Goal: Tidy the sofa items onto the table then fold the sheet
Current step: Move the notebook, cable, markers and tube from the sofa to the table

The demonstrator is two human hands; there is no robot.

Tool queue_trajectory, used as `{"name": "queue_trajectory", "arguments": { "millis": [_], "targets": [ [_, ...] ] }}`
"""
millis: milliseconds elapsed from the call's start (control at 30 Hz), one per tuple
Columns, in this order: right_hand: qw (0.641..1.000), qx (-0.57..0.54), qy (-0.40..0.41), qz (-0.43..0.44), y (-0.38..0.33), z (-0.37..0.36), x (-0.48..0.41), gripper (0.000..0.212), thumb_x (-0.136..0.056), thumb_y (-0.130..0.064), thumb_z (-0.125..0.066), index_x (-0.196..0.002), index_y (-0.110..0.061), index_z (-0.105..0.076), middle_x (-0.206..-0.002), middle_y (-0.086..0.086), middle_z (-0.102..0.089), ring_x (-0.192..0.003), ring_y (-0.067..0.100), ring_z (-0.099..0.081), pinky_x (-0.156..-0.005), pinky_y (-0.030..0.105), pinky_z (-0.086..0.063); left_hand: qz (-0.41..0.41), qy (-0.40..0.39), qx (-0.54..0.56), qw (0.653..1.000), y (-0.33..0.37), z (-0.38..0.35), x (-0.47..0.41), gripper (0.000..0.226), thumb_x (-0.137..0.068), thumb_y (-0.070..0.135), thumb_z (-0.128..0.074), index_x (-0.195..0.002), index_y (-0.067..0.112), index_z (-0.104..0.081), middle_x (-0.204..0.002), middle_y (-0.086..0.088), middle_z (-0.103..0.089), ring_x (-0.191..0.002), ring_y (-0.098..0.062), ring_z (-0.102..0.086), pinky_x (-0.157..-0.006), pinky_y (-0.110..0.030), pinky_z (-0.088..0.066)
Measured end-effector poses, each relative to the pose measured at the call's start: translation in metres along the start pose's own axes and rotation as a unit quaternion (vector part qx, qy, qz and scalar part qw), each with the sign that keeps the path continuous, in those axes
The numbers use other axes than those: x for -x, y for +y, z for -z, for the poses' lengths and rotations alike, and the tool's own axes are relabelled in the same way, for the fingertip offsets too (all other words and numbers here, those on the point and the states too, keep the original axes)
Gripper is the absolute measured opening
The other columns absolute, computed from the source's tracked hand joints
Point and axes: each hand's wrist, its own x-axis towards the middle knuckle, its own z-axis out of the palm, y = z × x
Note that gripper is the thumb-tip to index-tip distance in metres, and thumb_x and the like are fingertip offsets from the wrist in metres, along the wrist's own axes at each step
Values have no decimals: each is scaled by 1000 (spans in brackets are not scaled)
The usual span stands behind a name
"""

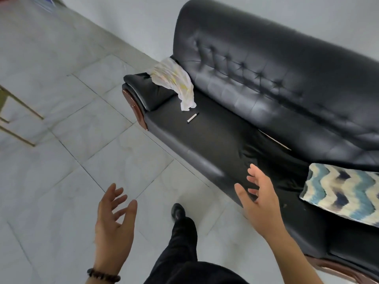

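Soft, even daylight fills my view, bright on the pale floor tiles (123,152) and wall. The black sofa (266,83) shows broad, dull sheen across its backrest. Shadows are faint. Everything smears slightly with motion blur, my hands included, and the wide lens bends lines toward the edges

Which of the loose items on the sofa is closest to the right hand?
The chevron-patterned cushion, just beside the right hand. The marker pen and crumpled white sheet lie at the far armrest end.
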Motion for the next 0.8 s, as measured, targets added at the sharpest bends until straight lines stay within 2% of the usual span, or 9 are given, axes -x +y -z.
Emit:
{"name": "queue_trajectory", "arguments": {
  "millis": [233, 400, 567, 700, 800],
  "targets": [
    [999, 7, 34, -5, -56, -49, -150, 60, -90, -30, -66, -143, -33, -38, -134, -21, -47, -121, -9, -45, -86, 14, -42, -50, -51, -32, 997, 60, -44, -200, 56, -91, 22, -61, -142, 26, -38, -129, 11, -53, -110, -2, -56, -78, -13, -42],
    [997, -21, 75, -30, -72, -87, -238, 60, -89, -34, -65, -142, -41, -36, -135, -24, -46, -123, -6, -46, -88, 19, -44, -87, -90, -71, 990, 91, -77, -318, 57, -91, 19, -61, -142, 21, -37, -129, 7, -53, -110, -10, -56, -83, -20, -43],
    [992, -45, 100, -62, -68, -143, -338, 61, -89, -33, -66, -142, -39, -36, -135, -22, -46, -122, -6, -46, -89, 19, -45, -91, -132, -114, 980, 92, -124, -428, 57, -91, 17, -61, -143, 17, -36, -132, 0, -53, -110, -15, -55, -87, -27, -45],
    [987, -64, 106, -99, -77, -179, -417, 61, -90, -33, -66, -142, -40, -36, -135, -24, -44, -122, -7, -46, -91, 21, -46, -71, -178, -138, 972, 102, -154, -505, 59, -91, 19, -61, -143, 21, -34, -134, 1, -50, -109, -14, -55, -89, -28, -46],
    [986, -73, 103, -111, -88, -202, -472, 61, -89, -35, -66, -141, -42, -36, -133, -26, -43, -122, -8, -45, -90, 20, -46, -90, -198, -149, 964, 112, -172, -566, 57, -90, 21, -62, -139, 29, -35, -130, 8, -49, -105, -8, -55, -85, -23, -45]
  ]
}}
